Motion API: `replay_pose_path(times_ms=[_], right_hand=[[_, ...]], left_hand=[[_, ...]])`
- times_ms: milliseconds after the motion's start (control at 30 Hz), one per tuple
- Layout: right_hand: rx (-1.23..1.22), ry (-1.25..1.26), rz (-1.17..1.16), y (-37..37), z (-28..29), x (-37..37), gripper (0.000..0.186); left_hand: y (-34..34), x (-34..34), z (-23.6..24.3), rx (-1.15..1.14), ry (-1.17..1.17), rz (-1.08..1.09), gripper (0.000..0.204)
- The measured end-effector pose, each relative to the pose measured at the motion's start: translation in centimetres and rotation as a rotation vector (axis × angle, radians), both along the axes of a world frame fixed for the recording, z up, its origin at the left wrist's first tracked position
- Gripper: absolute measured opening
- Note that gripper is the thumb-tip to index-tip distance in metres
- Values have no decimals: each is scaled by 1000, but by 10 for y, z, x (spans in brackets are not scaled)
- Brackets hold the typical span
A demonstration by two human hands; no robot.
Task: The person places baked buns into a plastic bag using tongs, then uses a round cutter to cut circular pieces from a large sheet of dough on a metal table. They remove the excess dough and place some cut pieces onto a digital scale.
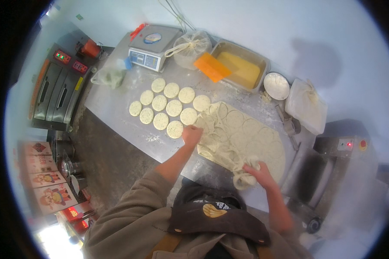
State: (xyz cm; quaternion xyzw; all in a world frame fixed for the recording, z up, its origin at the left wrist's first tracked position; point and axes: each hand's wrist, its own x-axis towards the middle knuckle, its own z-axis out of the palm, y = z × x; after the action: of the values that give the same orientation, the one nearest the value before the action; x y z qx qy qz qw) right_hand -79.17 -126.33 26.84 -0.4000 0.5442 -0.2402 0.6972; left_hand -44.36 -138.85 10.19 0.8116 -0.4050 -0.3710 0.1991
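A rolled dough sheet (263, 140) lies on the metal table, with round outlines cut into it. Its left part is loose, holed dough scraps (220, 140), bunched and lifted toward me. My right hand (259, 173) is closed around a hanging clump of these scraps at the table's near edge. Farther left, my left hand (192, 134) is closed at the scraps' left edge and appears to pinch them; its fingertips are partly hidden. Just beyond it, several speckled dough rounds (173, 108) lie in rows, the nearest close to my knuckles.
Along the back stand a scale (153, 45), a tied plastic bag (190, 49), a metal tray (263, 69) with an orange scraper (212, 67), a white bowl (276, 86) and a white tub (307, 105). A roller machine (328, 168) is right; an oven (58, 93) stands left.
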Motion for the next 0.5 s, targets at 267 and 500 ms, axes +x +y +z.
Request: replay_pose_path(times_ms=[267, 500], right_hand=[[-303, 480, 311, -44, -33, 60, 52], [-251, 217, 406, -62, -75, 88, 48]], left_hand=[[102, -88, 69, -225, 441, -234, 15], [89, -45, 64, -114, 641, -351, 13]])
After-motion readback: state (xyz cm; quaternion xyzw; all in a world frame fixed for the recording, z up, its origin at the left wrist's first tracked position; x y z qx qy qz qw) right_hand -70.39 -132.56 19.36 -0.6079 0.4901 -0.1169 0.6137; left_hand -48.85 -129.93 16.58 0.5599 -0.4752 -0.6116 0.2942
